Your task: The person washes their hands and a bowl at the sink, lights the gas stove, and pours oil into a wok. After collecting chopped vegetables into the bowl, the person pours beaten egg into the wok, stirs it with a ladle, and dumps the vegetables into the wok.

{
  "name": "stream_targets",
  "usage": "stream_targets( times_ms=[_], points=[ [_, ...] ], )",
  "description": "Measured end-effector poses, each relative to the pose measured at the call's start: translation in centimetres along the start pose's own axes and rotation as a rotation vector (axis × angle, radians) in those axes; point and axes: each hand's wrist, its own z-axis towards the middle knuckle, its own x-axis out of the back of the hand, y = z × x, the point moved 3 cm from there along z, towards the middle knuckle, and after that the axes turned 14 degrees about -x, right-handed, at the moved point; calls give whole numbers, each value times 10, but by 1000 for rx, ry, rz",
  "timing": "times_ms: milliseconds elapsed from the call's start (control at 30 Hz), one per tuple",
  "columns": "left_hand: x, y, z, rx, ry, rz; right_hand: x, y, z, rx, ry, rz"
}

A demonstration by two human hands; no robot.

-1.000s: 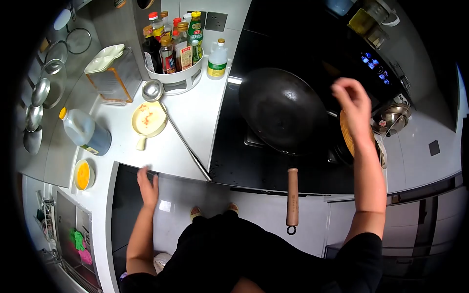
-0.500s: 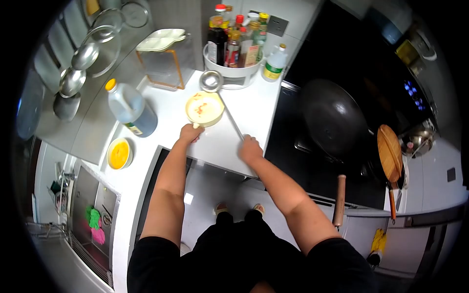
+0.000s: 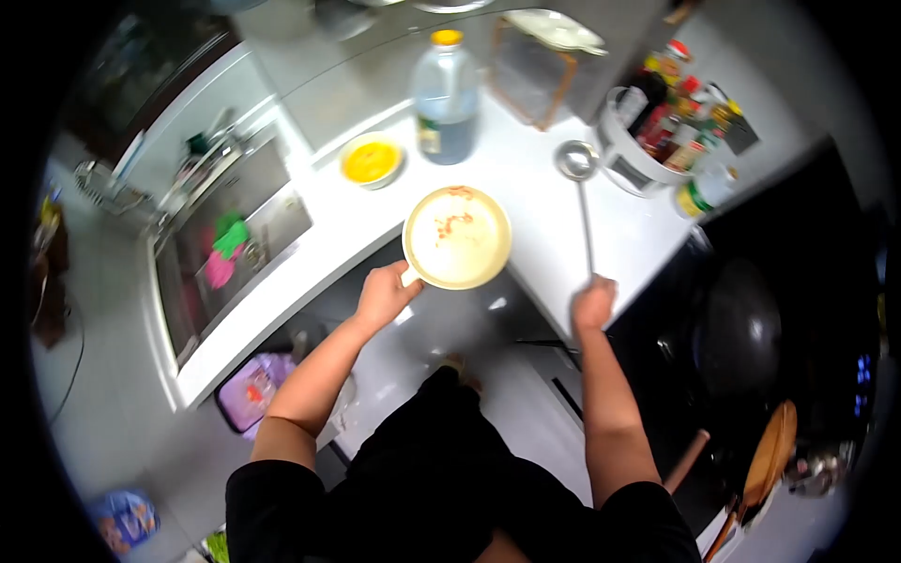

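Observation:
My left hand (image 3: 386, 298) is closed on the stubby handle of a cream-coloured bowl (image 3: 466, 257). Reddish bits cling to its inside, and it is held up past the counter's front edge. My right hand (image 3: 594, 305) grips the long handle of a metal ladle (image 3: 576, 161), whose round cup is over the white counter at the far end. Behind the bowl are a small dish (image 3: 383, 180) of beaten-egg-like yellow liquid and a large jug (image 3: 447, 117) with a yellow cap.
To the right, a dark wok (image 3: 737, 324) sits on the black stove, with a wooden lid (image 3: 771, 455) nearby. A round white rack (image 3: 627, 174) holds several sauce bottles. On the left is a metal sink (image 3: 192, 267) with green and pink cloths.
My left hand has lifted the bowl off the counter and brought it leftward, closer to me. My right hand still holds the ladle. The view has turned left toward the sink.

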Motion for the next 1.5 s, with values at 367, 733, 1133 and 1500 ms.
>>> stream_targets(
  times_ms=[367, 733, 1133, 1500],
  points=[
    [120, -56, -115, 408, 219, -375, -9, -272, -288, -67, -1466, 992],
    [474, -354, -145, 112, 685, 631, -167, -462, -425, -136, -1823, 661],
    [560, -499, -45, 360, 630, 370, -250, -552, -498, -339, -1888, 546],
    [555, -493, -47, 237, 611, 470, -277, -561, -501, -435, -2040, 417]
  ],
)
